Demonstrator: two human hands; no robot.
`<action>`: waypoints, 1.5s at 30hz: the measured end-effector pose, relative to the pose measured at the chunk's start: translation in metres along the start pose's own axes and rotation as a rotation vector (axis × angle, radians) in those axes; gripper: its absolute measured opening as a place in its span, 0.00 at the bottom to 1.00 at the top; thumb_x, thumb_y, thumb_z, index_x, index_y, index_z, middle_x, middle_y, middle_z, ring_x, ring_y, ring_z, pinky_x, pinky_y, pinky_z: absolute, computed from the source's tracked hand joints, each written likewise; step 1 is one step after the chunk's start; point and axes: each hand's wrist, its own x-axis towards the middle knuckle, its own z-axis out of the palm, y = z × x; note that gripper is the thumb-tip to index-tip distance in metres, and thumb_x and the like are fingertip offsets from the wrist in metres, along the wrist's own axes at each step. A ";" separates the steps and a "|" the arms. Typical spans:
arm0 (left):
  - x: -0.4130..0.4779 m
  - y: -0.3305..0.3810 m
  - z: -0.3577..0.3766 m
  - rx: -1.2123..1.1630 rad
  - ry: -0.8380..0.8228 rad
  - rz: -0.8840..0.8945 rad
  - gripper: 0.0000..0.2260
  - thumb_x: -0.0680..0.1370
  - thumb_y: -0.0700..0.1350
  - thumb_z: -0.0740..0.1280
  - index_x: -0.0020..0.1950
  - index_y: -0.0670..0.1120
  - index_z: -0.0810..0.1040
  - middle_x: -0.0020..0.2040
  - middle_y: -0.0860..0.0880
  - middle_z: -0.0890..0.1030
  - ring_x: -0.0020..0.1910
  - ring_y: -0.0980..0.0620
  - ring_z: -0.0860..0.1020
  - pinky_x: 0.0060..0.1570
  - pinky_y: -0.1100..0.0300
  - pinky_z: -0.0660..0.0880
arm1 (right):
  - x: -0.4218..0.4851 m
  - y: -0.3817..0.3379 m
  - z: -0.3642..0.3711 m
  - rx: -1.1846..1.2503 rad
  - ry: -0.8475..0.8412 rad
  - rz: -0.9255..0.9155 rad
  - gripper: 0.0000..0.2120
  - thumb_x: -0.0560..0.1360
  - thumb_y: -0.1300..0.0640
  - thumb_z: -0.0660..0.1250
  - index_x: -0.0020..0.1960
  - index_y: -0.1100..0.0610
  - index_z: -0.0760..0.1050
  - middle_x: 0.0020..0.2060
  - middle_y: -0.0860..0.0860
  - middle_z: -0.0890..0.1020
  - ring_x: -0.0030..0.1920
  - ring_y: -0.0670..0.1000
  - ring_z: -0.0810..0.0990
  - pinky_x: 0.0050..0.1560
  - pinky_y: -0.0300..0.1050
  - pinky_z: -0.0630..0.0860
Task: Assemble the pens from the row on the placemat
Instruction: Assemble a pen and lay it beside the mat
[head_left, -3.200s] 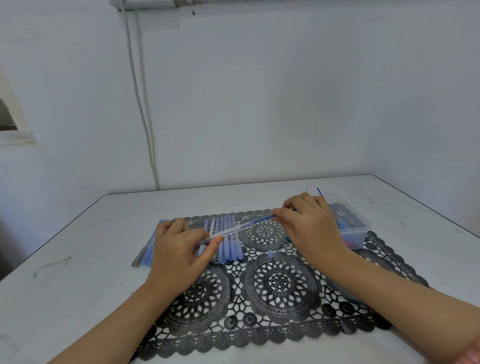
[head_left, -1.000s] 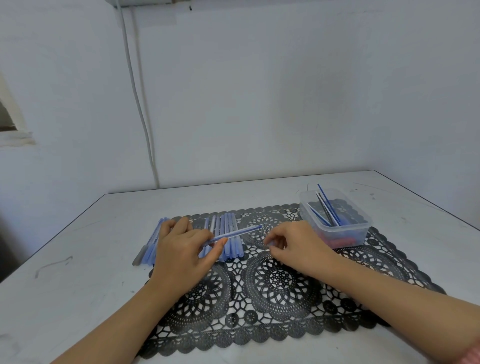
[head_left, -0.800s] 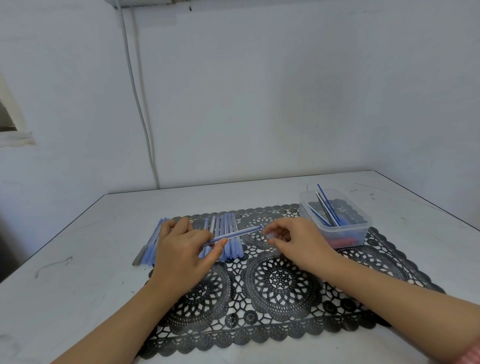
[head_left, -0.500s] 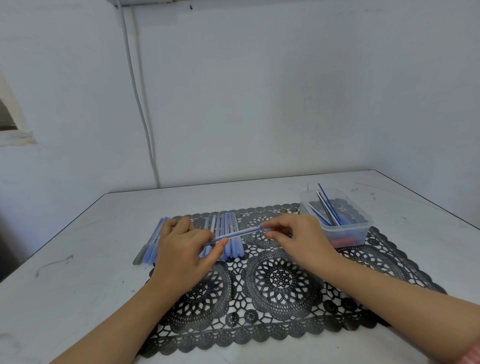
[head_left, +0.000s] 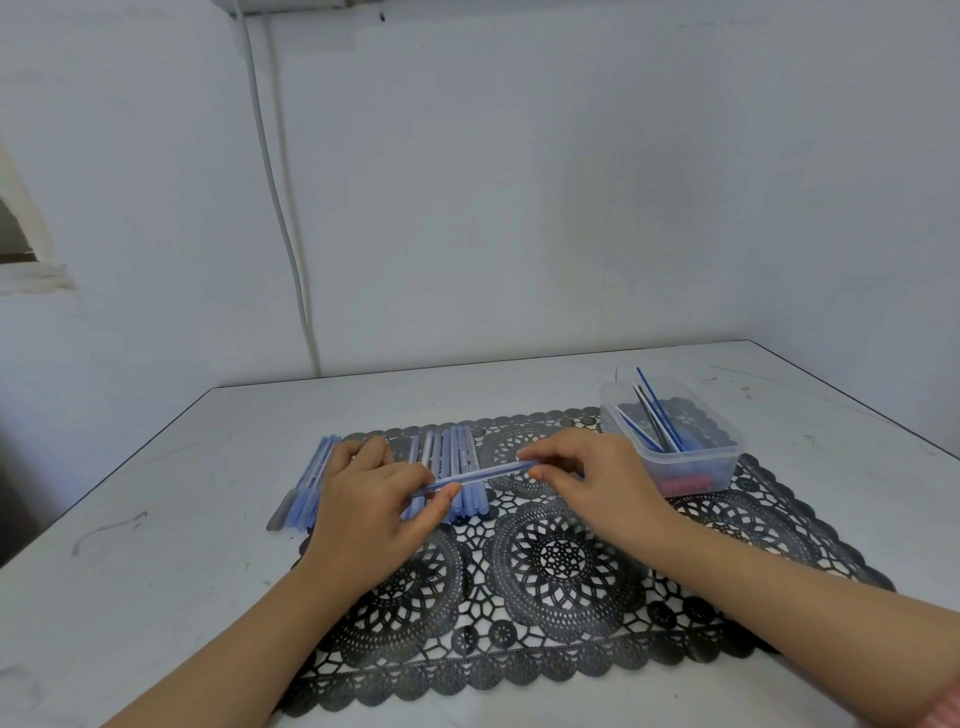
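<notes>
My left hand (head_left: 363, 506) pinches the near end of a clear blue pen barrel (head_left: 480, 474) held level above the black lace placemat (head_left: 550, 587). At the barrel's far end, my right hand (head_left: 597, 480) pinches the tip between thumb and forefinger; what sits under those fingers is hidden. A row of blue pen barrels (head_left: 452, 452) lies on the mat behind my left hand. A second bundle of blue pens (head_left: 306, 488) lies off the mat's left edge on the table.
A clear plastic tub (head_left: 675, 441) stands at the mat's back right corner, with thin blue and black refills leaning in it and red pieces at its bottom. The white table (head_left: 130, 571) meets walls at the back and right. A cable runs down the wall.
My right hand came off the mat and up to the barrel's far end, where it now pinches the tip. My left hand kept the barrel in place.
</notes>
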 end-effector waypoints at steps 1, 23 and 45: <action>0.000 0.000 0.000 -0.004 -0.001 0.001 0.18 0.76 0.57 0.62 0.30 0.49 0.76 0.27 0.60 0.60 0.33 0.54 0.64 0.44 0.51 0.66 | 0.000 0.000 0.000 0.003 0.002 -0.008 0.10 0.73 0.62 0.69 0.53 0.53 0.81 0.41 0.43 0.80 0.40 0.37 0.75 0.43 0.24 0.68; 0.001 0.000 -0.002 -0.101 0.035 0.029 0.16 0.76 0.55 0.65 0.32 0.48 0.79 0.27 0.59 0.63 0.33 0.56 0.64 0.46 0.58 0.62 | -0.002 0.004 -0.001 -0.070 0.035 -0.178 0.09 0.78 0.57 0.62 0.47 0.60 0.80 0.32 0.37 0.72 0.40 0.32 0.72 0.40 0.25 0.66; 0.000 0.000 0.000 -0.061 0.081 0.065 0.16 0.75 0.55 0.66 0.33 0.47 0.79 0.25 0.57 0.70 0.34 0.55 0.64 0.46 0.57 0.64 | -0.002 0.008 0.000 -0.029 0.040 -0.161 0.07 0.78 0.56 0.61 0.50 0.56 0.78 0.32 0.39 0.73 0.36 0.35 0.73 0.36 0.28 0.66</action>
